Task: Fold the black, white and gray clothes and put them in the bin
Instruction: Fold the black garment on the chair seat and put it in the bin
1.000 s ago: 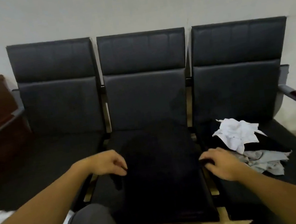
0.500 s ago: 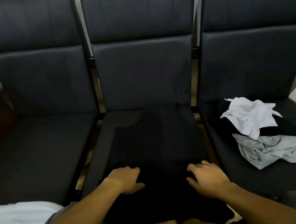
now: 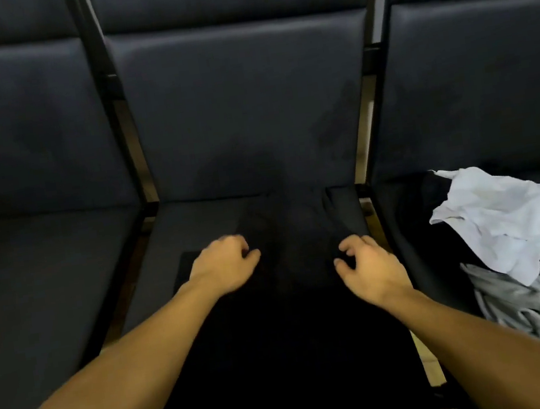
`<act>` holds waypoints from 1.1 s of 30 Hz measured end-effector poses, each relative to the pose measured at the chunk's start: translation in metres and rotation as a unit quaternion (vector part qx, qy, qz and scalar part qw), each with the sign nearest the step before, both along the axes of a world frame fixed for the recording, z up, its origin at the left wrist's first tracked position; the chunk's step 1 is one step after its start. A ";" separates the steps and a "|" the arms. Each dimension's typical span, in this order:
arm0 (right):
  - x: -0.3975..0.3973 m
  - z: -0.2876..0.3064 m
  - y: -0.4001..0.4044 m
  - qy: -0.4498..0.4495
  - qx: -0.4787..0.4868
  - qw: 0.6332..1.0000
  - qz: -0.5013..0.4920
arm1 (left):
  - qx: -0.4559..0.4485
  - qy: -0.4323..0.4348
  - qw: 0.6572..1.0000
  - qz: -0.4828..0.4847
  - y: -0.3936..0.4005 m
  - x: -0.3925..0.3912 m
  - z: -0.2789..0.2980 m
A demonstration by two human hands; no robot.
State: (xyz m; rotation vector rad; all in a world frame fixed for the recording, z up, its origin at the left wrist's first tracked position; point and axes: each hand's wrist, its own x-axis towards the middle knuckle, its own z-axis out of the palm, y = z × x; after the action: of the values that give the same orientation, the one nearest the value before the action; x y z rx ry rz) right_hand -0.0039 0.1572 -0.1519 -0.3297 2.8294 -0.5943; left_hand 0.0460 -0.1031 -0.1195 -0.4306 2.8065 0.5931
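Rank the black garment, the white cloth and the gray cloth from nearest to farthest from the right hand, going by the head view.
1. black garment, spread on the middle seat, directly under the right hand.
2. white cloth, crumpled on the right seat.
3. gray cloth, right seat, below the white one; these two are almost too close to call.

seats (image 3: 242, 111): matt padded | white garment (image 3: 504, 218): crumpled cloth
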 end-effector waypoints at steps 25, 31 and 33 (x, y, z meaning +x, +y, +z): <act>-0.025 -0.015 0.005 0.095 -0.265 0.950 0.135 | 0.187 0.156 0.961 -0.132 -0.047 0.004 -0.019; 0.064 -0.067 0.056 0.043 -0.144 0.978 0.147 | 0.044 -0.046 0.984 -0.167 -0.055 0.106 -0.051; 0.065 -0.073 0.054 0.066 -0.128 0.978 0.154 | 0.003 -0.051 0.981 -0.188 -0.049 0.110 -0.055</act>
State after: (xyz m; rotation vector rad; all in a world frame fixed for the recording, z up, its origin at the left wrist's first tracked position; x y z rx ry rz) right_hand 0.0614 0.2114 -0.2247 -0.8658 2.7396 -0.8934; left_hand 0.1565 -0.1519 -0.1742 0.0733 2.6838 0.4777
